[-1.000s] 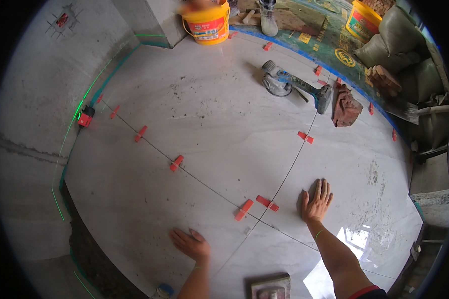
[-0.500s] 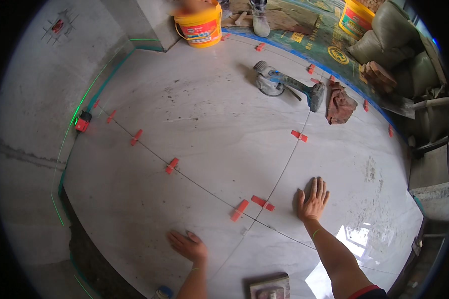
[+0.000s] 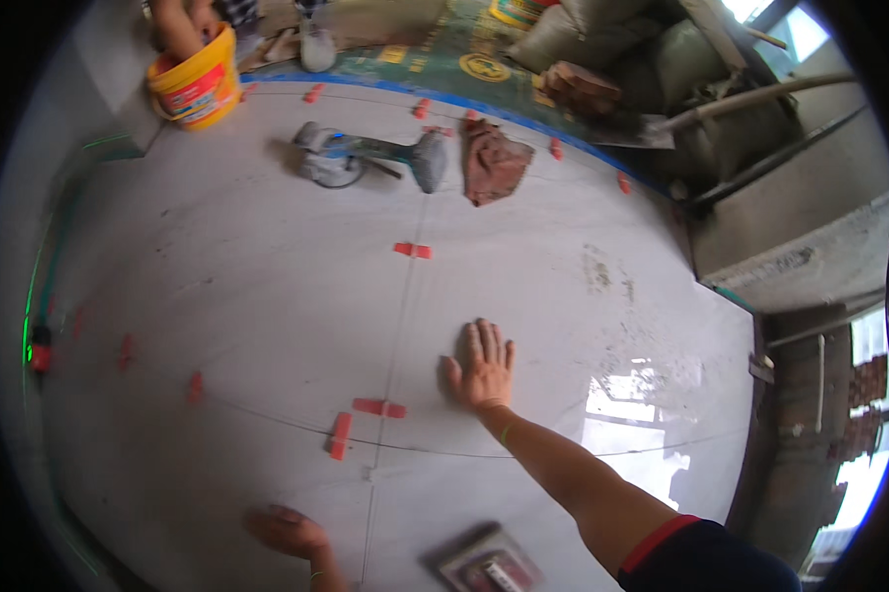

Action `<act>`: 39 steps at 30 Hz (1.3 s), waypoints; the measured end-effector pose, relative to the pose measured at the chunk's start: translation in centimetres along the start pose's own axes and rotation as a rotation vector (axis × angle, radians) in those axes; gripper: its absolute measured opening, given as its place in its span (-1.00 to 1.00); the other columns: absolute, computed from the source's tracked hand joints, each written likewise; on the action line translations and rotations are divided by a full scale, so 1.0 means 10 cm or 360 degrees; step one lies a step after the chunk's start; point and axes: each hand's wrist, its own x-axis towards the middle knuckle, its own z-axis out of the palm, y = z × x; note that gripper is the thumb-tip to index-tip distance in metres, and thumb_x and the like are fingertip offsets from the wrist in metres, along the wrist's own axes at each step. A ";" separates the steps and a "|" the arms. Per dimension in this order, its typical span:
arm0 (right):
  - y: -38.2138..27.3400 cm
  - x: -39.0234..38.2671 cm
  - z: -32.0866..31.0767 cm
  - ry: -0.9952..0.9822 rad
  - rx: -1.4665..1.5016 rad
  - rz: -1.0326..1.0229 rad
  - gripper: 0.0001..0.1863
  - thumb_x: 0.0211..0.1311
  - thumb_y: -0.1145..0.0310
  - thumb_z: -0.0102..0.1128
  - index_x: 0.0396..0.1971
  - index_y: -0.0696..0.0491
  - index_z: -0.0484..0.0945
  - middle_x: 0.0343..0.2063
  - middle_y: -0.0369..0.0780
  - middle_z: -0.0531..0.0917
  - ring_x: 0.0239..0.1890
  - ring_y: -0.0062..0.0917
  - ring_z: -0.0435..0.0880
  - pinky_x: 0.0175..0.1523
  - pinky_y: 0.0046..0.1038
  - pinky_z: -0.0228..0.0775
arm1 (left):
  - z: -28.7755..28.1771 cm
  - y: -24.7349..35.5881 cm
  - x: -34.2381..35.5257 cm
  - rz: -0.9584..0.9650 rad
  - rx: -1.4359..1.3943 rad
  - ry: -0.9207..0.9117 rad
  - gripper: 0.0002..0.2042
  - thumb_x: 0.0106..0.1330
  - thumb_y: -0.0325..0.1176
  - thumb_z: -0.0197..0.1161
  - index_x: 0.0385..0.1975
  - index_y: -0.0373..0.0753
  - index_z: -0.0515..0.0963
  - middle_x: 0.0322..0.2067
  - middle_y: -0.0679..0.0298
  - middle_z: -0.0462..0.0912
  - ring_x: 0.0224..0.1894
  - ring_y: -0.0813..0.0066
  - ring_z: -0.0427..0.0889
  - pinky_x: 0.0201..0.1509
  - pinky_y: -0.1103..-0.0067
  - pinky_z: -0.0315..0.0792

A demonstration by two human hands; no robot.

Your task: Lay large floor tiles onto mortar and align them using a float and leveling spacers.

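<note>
My right hand point(image 3: 479, 370) lies flat on the pale floor tiles point(image 3: 296, 257), fingers spread, right of the joint crossing where red leveling wedges point(image 3: 341, 434) sit. My left hand point(image 3: 290, 529), slightly blurred, rests open on the tile at the lower left. A square tool point(image 3: 474, 567), probably a float, lies between my arms at the bottom. Farther forward lie a dusty battery suction-cup tool point(image 3: 366, 148) and a crumpled reddish cloth point(image 3: 494, 163).
Another person's arm point(image 3: 176, 30) reaches into a yellow bucket point(image 3: 193, 99) by the wall. Sacks point(image 3: 597, 30), bricks point(image 3: 583, 89) and a shovel point(image 3: 652, 131) lie at back right. A red laser level point(image 3: 39, 350) stands by the left wall. Windows point(image 3: 869, 345) show far right.
The view has swung to the right, bringing windows and a column into sight. My hands stay on the tiles. The other person's arm has reached down into the bucket.
</note>
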 end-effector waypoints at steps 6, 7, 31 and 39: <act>0.03 0.01 -0.07 -0.0104 0.0003 0.0004 -0.17 0.45 -0.12 0.07 0.57 0.02 0.16 0.58 -0.11 0.17 0.65 -0.15 0.01 0.65 0.10 -0.29 | 0.18 -0.05 -0.04 0.0031 -0.0063 0.0083 -0.37 0.68 -0.07 -0.06 0.45 -0.55 0.21 0.44 -0.30 0.28 0.46 -0.28 0.30 0.54 0.05 0.22; 0.05 0.02 -0.08 -0.0115 0.0003 0.0010 -0.16 0.45 -0.13 0.06 0.57 0.02 0.16 0.59 -0.11 0.16 0.65 -0.15 0.00 0.65 0.09 -0.30 | 0.23 -0.13 0.01 -0.0177 -0.0287 -0.0097 -0.36 0.67 -0.06 -0.02 0.46 -0.54 0.20 0.42 -0.27 0.31 0.45 -0.25 0.34 0.51 0.10 0.27; 0.13 0.02 0.11 0.0073 -0.0016 -0.0111 -0.18 0.46 -0.16 0.03 0.55 0.02 0.22 0.55 -0.08 0.23 0.63 -0.12 0.07 0.63 0.11 -0.25 | -0.86 0.28 -0.91 0.0308 -0.0452 -0.0462 -0.28 0.63 -0.02 0.03 0.50 -0.56 0.12 0.50 -0.34 0.14 0.53 -0.37 0.13 0.59 -0.07 0.02; -0.03 0.00 0.11 -0.0024 -0.0146 -0.0073 -0.20 0.53 -0.18 -0.08 0.57 0.02 0.18 0.58 -0.10 0.18 0.64 -0.14 0.02 0.64 0.08 -0.25 | -1.08 0.50 -1.21 0.0209 -0.0300 -0.0465 -0.27 0.64 -0.01 -0.20 0.58 -0.50 -0.06 0.56 -0.35 -0.05 0.59 -0.40 -0.02 0.60 -0.08 -0.07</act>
